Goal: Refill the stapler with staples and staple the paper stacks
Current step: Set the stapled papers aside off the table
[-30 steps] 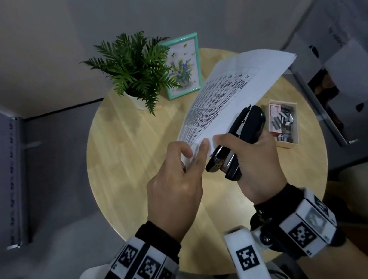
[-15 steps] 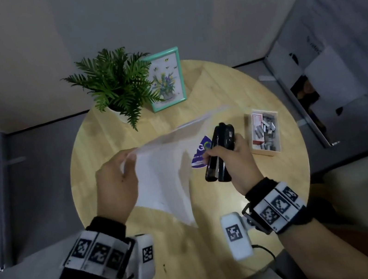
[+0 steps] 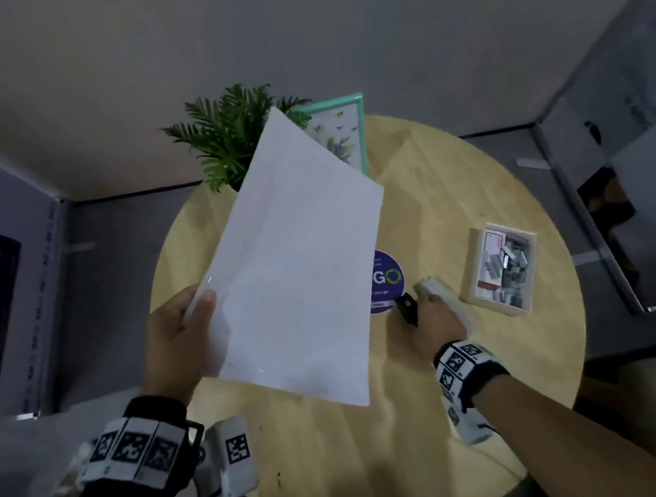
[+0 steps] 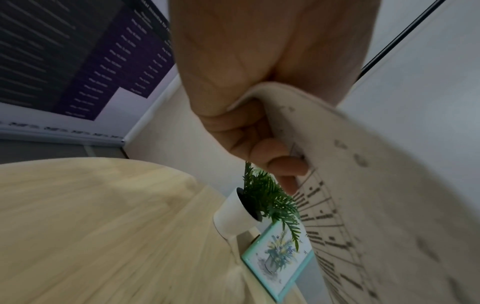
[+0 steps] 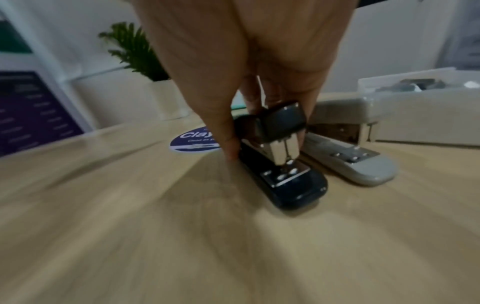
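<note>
My left hand [image 3: 179,342] grips one corner of the white paper stack [image 3: 296,253] and holds it up over the round table, blank side toward the head camera. In the left wrist view the fingers [image 4: 259,148] curl round the printed paper stack [image 4: 376,185]. My right hand [image 3: 436,319] holds the black stapler [image 3: 407,308] from above, thumb and fingers on its sides. The black stapler [image 5: 283,156] stands on the tabletop. A grey stapler [image 5: 348,156] lies right beside it. A shallow box of staples [image 3: 502,273] sits just to the right.
A potted fern [image 3: 229,134] and a teal picture frame [image 3: 341,133] stand at the table's far edge, partly behind the paper. A round purple sticker [image 3: 386,280] lies near the black stapler. The wooden table [image 3: 344,462] is bare toward me.
The left hand swung the paper stack away from the stapler to the left and raised it. The right hand lowered the black stapler onto the table beside the grey one.
</note>
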`<state>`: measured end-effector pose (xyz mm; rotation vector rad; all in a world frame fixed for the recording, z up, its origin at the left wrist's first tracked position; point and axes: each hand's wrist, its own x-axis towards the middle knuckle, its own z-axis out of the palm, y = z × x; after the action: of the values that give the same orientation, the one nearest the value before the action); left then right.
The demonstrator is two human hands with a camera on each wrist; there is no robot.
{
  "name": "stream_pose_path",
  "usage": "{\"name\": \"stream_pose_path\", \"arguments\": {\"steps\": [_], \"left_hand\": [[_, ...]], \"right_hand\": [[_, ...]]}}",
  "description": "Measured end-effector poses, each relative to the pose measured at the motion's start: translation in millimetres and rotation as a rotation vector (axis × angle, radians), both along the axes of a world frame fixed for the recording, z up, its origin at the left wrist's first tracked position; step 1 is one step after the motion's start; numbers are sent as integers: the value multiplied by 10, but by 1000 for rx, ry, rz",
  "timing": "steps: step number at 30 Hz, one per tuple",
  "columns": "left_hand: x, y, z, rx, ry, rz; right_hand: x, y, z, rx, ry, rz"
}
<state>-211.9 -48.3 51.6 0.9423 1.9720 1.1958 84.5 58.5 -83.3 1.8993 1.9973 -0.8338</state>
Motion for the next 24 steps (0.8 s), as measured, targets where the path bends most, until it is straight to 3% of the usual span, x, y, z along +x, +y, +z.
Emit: {"name": "stream_pose_path", "arguments": {"steps": [2, 4, 6, 8, 10, 12, 15, 17, 20, 23, 24], "left_hand": [[40, -10, 70, 5, 40, -13], [50, -19, 161, 10, 126, -79], [29, -22, 274, -11, 252, -164], [-25, -24, 402, -29, 416, -251], [-87, -34, 534, -47, 585, -363], [-139, -39, 685, -79, 698, -482], [-175, -61, 946, -112, 810, -625], [-225, -98, 1120, -84, 804, -673], [-464, -213, 1313, 67, 795, -524], [-919, -458, 1242, 241, 920, -61], [-1044, -587, 1172, 276, 891, 91]], "right_hand": [[-19, 28, 58, 13, -5, 33], [-3, 88, 207, 84, 107, -45], [-5, 181, 511, 241, 327, -184], [-78, 297, 987, 453, 598, -188], [-208, 369, 1529, 594, 746, 42], [-388, 386, 1970, 614, 625, 368], [-669, 393, 2259, 413, 271, 788], [-833, 370, 2258, 201, 273, 914], [-1046, 265, 2125, 10, 427, 801], [-1274, 93, 2041, -32, 610, 540], [-1376, 18, 2021, -39, 679, 452]]}}
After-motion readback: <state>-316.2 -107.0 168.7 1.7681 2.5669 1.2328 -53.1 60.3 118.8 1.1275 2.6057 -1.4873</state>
